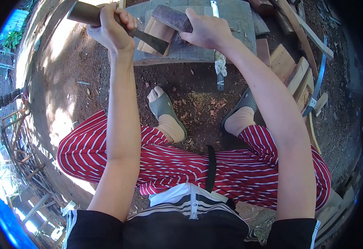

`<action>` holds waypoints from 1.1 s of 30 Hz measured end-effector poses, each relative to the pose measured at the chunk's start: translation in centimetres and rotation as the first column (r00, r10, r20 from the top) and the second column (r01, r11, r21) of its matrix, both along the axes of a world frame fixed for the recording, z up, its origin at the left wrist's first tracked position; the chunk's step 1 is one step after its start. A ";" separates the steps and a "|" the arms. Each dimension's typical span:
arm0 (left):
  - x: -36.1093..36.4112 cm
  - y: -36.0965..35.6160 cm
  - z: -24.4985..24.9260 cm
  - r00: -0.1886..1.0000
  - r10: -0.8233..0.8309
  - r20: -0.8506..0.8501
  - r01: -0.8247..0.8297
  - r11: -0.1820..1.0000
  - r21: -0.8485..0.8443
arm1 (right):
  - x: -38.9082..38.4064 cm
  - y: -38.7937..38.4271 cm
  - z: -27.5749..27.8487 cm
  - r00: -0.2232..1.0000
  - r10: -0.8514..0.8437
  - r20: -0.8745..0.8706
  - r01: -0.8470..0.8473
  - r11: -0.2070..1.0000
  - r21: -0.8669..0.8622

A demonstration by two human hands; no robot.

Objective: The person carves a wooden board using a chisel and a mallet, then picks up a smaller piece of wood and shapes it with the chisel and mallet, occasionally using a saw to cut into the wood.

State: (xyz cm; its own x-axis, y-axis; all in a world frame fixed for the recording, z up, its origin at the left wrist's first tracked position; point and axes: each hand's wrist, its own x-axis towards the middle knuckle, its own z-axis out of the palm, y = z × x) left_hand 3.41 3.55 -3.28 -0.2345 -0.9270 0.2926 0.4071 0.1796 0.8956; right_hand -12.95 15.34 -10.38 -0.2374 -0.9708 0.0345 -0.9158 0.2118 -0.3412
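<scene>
My left hand (117, 29) is wrapped round the grip of a chisel (152, 41), which has a thick round wooden handle and a dark blade that widens toward its end. The blade slants down to the right, its tip overlapping the near edge of a light brown wood board (156, 35). My right hand (208, 31) grips the right end of a dark wooden block (169, 17), with the thumb below and fingers behind. That block lies over the board in this view. Under them is a grey work surface (239, 25).
A long narrow metal strip (220, 81) partly wrapped in white crosses the work surface's right side. Wood offcuts (283, 62) and a blue curved strip (323, 66) lie to the right. Wood chips cover the ground (202, 108) between my sandalled feet (167, 110). Sticks (28, 153) are piled at left.
</scene>
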 end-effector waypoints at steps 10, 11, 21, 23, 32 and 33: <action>-1.2 2.6 0.4 0.999 0.036 0.018 -0.034 0.992 -0.119 | 0.2 0.1 0.6 1.000 -0.005 0.015 0.004 1.000 0.029; -1.3 3.0 0.4 0.999 0.039 0.015 -0.037 0.991 -0.125 | 0.2 0.2 0.5 1.000 0.001 0.013 -0.001 1.000 0.019; -0.7 3.6 -0.9 0.999 0.000 -0.038 -0.008 0.974 -0.228 | -0.9 0.2 2.4 0.938 -0.130 0.321 0.185 0.972 -0.147; -0.7 4.2 -0.6 0.999 0.037 0.005 -0.035 0.975 -0.221 | -1.5 -0.8 7.5 0.837 0.015 0.548 0.121 0.970 -0.212; -2.2 1.9 -6.3 0.955 0.297 -0.006 -0.267 0.848 -0.458 | 4.7 5.5 21.5 0.970 0.242 -0.026 -0.242 0.946 -0.216; -2.4 2.0 -6.3 0.981 0.119 -0.154 -0.165 0.928 -0.335 | 5.2 5.6 22.1 0.961 0.266 -0.080 -0.277 0.945 -0.175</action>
